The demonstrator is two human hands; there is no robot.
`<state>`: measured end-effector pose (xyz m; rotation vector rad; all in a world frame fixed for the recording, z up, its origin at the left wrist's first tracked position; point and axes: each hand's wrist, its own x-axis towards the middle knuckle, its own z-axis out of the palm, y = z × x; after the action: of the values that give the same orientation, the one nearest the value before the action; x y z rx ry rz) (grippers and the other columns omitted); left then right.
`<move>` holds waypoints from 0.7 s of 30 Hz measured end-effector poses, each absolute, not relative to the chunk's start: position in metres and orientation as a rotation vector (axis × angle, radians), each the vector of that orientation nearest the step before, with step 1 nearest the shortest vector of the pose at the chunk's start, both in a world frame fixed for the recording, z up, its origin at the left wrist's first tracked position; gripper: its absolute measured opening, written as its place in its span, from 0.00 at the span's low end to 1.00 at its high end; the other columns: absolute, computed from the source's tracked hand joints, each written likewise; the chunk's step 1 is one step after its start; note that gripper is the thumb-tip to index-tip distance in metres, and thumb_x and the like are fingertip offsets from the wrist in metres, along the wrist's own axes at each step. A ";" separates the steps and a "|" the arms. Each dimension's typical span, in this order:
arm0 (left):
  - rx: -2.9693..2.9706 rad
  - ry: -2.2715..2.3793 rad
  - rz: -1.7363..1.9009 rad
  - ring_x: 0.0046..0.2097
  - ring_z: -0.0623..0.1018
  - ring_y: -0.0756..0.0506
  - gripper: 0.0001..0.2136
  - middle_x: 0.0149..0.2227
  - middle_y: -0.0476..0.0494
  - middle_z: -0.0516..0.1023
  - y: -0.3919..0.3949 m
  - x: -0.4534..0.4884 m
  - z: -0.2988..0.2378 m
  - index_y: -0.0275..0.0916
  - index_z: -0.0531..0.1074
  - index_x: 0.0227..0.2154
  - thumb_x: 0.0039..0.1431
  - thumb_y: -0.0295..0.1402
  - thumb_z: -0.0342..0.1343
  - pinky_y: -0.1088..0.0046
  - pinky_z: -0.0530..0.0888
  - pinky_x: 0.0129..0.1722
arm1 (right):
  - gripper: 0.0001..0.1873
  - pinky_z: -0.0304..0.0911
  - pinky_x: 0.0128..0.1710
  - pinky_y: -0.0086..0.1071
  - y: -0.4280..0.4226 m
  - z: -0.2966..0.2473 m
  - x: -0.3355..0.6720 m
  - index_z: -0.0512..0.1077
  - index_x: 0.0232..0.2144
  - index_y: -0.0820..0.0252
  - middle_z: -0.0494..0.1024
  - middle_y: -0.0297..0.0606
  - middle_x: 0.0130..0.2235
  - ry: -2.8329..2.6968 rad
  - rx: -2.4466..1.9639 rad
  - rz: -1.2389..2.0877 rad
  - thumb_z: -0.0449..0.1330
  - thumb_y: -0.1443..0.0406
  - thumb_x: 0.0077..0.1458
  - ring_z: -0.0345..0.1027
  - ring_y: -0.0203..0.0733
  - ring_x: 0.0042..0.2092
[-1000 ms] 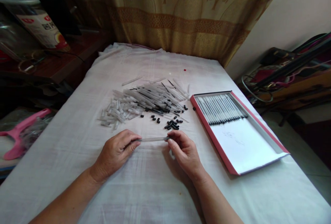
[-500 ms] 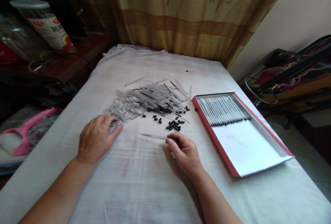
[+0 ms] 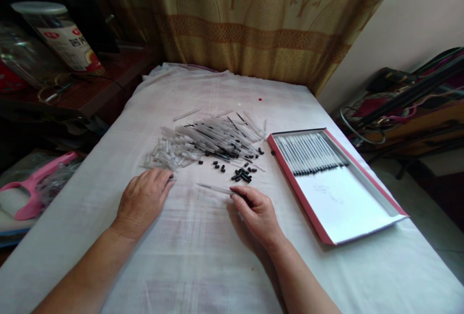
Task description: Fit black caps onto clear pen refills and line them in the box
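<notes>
My right hand (image 3: 255, 213) pinches one end of a clear pen tube (image 3: 215, 188) that points left, just above the white cloth. My left hand (image 3: 145, 198) lies palm down at the near edge of a heap of short clear caps (image 3: 168, 153); its fingertips curl onto a cap, and whether they grip it is hidden. Behind lies a pile of clear pen barrels (image 3: 217, 137). Small black end pieces (image 3: 242, 174) are scattered just beyond my right hand. A red-edged shallow box (image 3: 308, 207) at the right holds a row of finished pens (image 3: 311, 153).
A white cloth (image 3: 203, 265) covers the table. A pink plastic handle (image 3: 32, 183) and a labelled jar (image 3: 63, 38) sit off the table's left side. A gold curtain (image 3: 253, 19) hangs behind, and cables and clutter (image 3: 398, 101) lie at the right.
My left hand let go of the tube's left end and went left to the heap of caps. My right hand kept the tube and barely moved.
</notes>
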<state>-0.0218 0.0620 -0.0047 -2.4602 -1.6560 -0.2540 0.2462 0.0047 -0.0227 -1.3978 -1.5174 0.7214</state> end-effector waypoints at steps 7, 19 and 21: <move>-2.653 -1.583 -0.534 0.37 0.78 0.41 0.15 0.38 0.42 0.78 0.055 -0.014 -0.006 0.43 0.74 0.46 0.67 0.37 0.43 0.65 0.73 0.37 | 0.10 0.70 0.34 0.32 0.005 -0.018 0.248 0.80 0.37 0.57 0.82 0.39 0.32 -1.482 -1.472 0.580 0.58 0.65 0.56 0.76 0.41 0.33; -2.723 -1.975 -1.218 0.40 0.82 0.43 0.15 0.39 0.43 0.83 0.052 -0.004 -0.013 0.41 0.76 0.43 0.62 0.45 0.52 0.69 0.78 0.41 | 0.10 0.69 0.32 0.30 0.005 -0.017 0.251 0.79 0.36 0.57 0.81 0.38 0.30 -1.540 -1.523 0.510 0.57 0.66 0.57 0.76 0.41 0.31; -2.752 -1.867 -1.159 0.40 0.82 0.43 0.15 0.38 0.43 0.83 0.052 -0.004 -0.013 0.42 0.77 0.40 0.62 0.46 0.51 0.68 0.78 0.43 | 0.10 0.69 0.33 0.31 0.006 -0.017 0.251 0.79 0.36 0.57 0.81 0.38 0.31 -1.508 -1.526 0.493 0.57 0.66 0.57 0.76 0.41 0.32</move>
<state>-0.0044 0.0525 -0.0128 -2.7524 -1.8669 -1.1593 0.2512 0.0056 -0.0171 -1.5263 -1.5077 0.4934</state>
